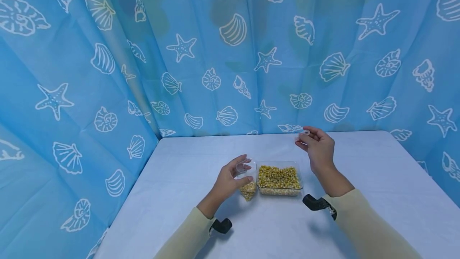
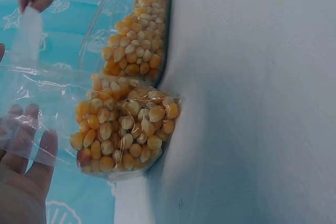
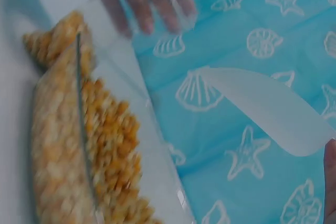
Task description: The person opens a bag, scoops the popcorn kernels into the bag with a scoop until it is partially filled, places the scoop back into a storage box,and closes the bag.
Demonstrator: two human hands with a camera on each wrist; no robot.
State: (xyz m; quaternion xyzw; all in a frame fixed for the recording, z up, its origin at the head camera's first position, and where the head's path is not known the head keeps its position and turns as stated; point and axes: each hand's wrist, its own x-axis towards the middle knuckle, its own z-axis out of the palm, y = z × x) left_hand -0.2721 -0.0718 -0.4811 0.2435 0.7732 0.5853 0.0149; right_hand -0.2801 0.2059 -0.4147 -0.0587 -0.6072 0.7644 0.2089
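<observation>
My left hand [image 1: 228, 177] holds a clear plastic bag [image 2: 126, 129] by its upper part, fingers and thumb around the mouth. Yellow corn kernels fill the bag's bottom, which hangs close over the table. Right beside it sits a clear rectangular container [image 1: 301, 188], heaped with corn kernels [image 1: 278, 177]. Raised behind the container's right side, my right hand [image 1: 320, 149] pinches a small whitish translucent scoop [image 3: 278, 111] by one end. The scoop's broad thin blade shows no kernels on it in the right wrist view.
A white-covered table [image 1: 172, 179] spreads beneath the hands. Blue curtains [image 1: 212, 103] with white shell and starfish prints hang along its back and left sides. A black camera mount [image 1: 222, 226] sits at the left wrist, another [image 1: 316, 202] at the right.
</observation>
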